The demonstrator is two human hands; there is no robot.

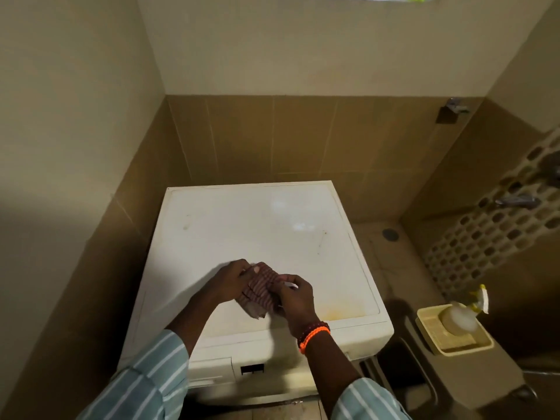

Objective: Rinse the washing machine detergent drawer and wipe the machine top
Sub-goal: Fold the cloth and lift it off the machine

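On the right, a yellow soap dish holds a pale soap bar, with a metal tap on the far tiled wall.

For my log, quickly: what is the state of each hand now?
Left hand: fingers closed on the striped cloth.
Right hand: fingers closed on the same cloth.

Striped teal sleeves; orange and dark beaded bracelets.
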